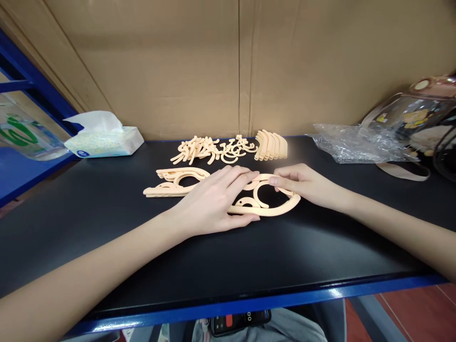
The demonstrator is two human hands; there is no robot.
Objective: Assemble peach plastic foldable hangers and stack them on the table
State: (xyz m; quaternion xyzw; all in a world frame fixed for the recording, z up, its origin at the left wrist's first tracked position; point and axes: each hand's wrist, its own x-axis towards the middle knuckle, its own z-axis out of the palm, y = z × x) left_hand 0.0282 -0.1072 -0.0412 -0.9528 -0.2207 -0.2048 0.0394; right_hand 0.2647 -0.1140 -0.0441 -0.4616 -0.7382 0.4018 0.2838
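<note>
Left grip: left hand (215, 202), mid-frame, laid palm-down over a beige hooked piece (281, 208); thumb along near edge, fingers over far edge, partly closed around it.
Right grip: right hand (306, 184), right of centre; thumb and forefinger nearly together, pinching the same piece at its upper right edge.
Piece in hand: just right of frame centre, flat, curved end pointing right; left part hidden under the left hand.
Finished-looking stack: similar beige pieces (166, 191), left of centre, just beside the left hand.
Loose parts, upper middle: heap of short curved bits (195, 149), small hooks (231, 153) beside them, then a neat row of bent arms (271, 145).
Upper left: tissue pack (107, 141), one sheet pulled up.
Upper right: crumpled clear bag (359, 145); clear container (406, 116) behind.
Surface: black desk (302, 256), blue front edge.
Backdrop: brown cardboard (160, 71) across the top.
Bottom centre: phone (240, 323), on a lap, below desk edge.
</note>
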